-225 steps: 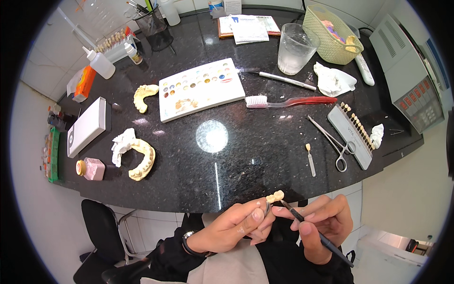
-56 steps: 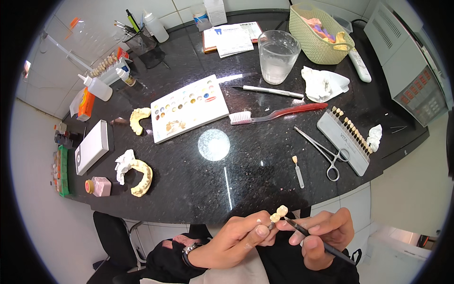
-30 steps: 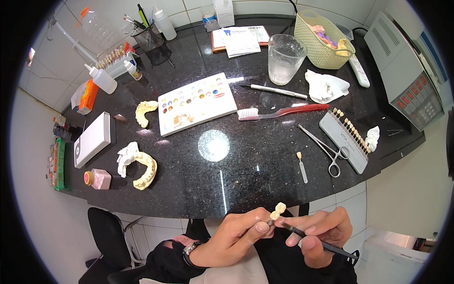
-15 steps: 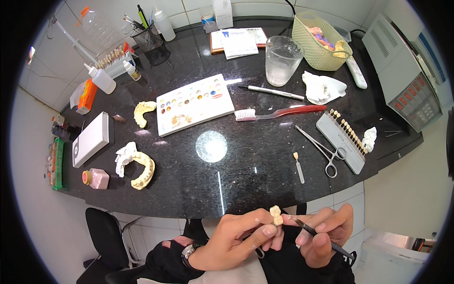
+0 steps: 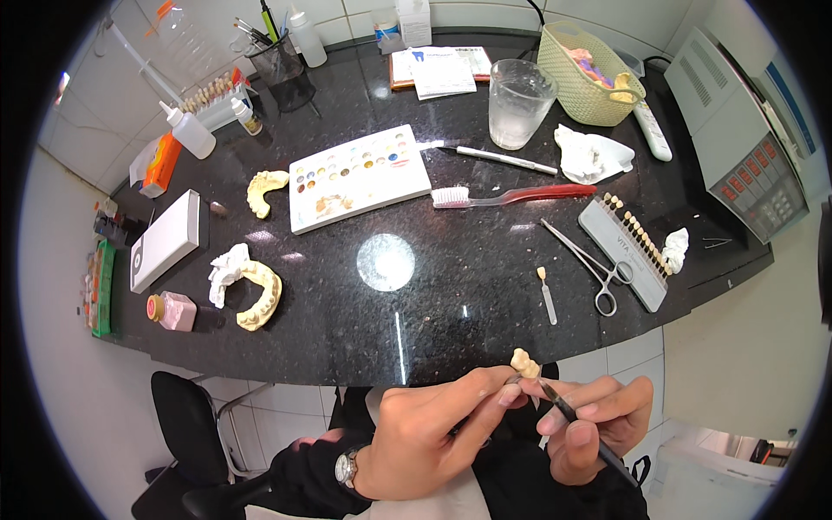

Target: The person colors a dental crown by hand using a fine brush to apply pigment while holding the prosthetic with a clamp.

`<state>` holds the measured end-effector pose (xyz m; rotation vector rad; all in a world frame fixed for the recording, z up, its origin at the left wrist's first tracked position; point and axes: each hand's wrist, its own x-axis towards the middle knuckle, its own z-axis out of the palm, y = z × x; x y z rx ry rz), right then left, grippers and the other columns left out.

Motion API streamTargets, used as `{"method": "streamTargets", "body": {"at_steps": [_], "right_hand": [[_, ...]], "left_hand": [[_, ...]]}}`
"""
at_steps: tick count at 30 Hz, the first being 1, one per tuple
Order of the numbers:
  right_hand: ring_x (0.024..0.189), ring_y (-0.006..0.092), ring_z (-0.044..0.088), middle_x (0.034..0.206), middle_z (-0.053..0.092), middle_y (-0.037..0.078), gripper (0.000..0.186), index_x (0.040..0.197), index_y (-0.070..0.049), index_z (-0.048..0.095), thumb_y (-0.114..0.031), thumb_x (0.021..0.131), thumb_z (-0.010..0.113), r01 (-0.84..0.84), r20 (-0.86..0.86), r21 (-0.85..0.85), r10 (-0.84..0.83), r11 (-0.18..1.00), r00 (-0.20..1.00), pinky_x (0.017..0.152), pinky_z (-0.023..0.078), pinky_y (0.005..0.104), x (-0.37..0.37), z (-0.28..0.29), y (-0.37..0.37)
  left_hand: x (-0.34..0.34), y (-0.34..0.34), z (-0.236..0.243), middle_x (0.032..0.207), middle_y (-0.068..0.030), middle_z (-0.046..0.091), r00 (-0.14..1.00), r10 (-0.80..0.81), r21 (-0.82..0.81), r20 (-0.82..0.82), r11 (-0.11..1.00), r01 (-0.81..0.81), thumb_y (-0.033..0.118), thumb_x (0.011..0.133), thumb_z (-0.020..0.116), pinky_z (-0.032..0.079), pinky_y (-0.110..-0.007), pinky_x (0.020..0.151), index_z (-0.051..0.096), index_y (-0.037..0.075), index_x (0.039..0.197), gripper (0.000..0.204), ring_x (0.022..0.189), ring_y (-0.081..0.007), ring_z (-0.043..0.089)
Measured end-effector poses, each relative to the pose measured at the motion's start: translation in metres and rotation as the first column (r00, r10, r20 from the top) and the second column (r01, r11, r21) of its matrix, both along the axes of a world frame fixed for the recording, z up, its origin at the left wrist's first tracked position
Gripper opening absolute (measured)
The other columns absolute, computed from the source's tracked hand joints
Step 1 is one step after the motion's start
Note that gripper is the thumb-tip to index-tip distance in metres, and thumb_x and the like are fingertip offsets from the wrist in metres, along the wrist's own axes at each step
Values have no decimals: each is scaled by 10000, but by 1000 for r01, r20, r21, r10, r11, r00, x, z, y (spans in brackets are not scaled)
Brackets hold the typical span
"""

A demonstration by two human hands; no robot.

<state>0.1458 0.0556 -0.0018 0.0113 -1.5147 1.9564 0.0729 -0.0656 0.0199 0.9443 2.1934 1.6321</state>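
Just past the table's front edge, my left hand [image 5: 442, 425] is closed, its fingertips around a joined set of tooth-coloured dental crowns [image 5: 525, 363]. A bit of grey metal, perhaps a clamp's tip, shows between fingers and crowns; the rest is hidden in the hand. My right hand [image 5: 598, 420] pinches a dark fine-tipped brush [image 5: 559, 401], its tip up against the lower end of the crowns. On the table ahead are a single tooth-coloured tab on a handle [image 5: 546, 295], scissor-handled forceps [image 5: 598, 264] and a grey shade guide [image 5: 624, 251].
A paint palette [image 5: 416, 182], red toothbrush [image 5: 537, 193], glass of liquid [image 5: 520, 104] and white-handled tool [image 5: 507, 159] lie mid-table. Plaster dental models [image 5: 260, 299] sit left, with bottles behind. A basket [image 5: 589, 87] and a grey machine [image 5: 737, 130] stand right; a black chair [image 5: 186, 425] is lower left.
The crowns have tipped over and moved up and to the right, turning in my left fingers. The brush tip now meets them. The whole view has shifted slightly.
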Motion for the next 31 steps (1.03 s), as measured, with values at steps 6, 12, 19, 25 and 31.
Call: {"method": "streamTargets", "body": {"at_steps": [6,12,19,25,31], "right_hand": [[656,227,599,711,489,144,206,870,8,331,-66,801,509,-48,-12,21,48,999,999,773,459,497,2,-7,9],[722,254,601,761,501,191,193,873,27,328,6,791,501,-58,-16,-48,57,997,998,803,448,497,-2,-4,5],[770,271,601,786,523,215,191,865,44,361,28,773,528,-48,54,61,45,997,998,791,473,427,-12,-3,7],[850,293,591,757,564,186,170,853,33,408,45,754,546,-55,110,61,48,997,993,827,438,454,-12,-9,5],[891,359,570,830,581,205,199,883,15,420,36,747,563,-50,60,220,37,974,998,857,384,506,-15,-13,3]], "left_hand": [[2,-1,-5,672,-88,617,991,57,-45,-118,997,-63,24,741,593,463,-220,456,573,-10,893,158,559,-155,618],[0,1,-9,700,-102,616,998,62,-8,14,998,-62,26,787,536,473,-217,502,553,-37,870,106,609,-151,623],[-9,3,-10,773,-123,620,907,-37,160,420,987,-34,26,846,449,482,-219,620,499,-56,930,128,725,-126,616],[-10,3,-21,771,-130,621,867,-37,210,497,974,-79,23,841,471,476,-209,629,491,-55,907,105,753,-106,606],[-6,1,-28,761,-135,624,927,39,166,372,980,-107,33,838,484,475,-199,618,490,-46,908,105,751,-105,605]]}}
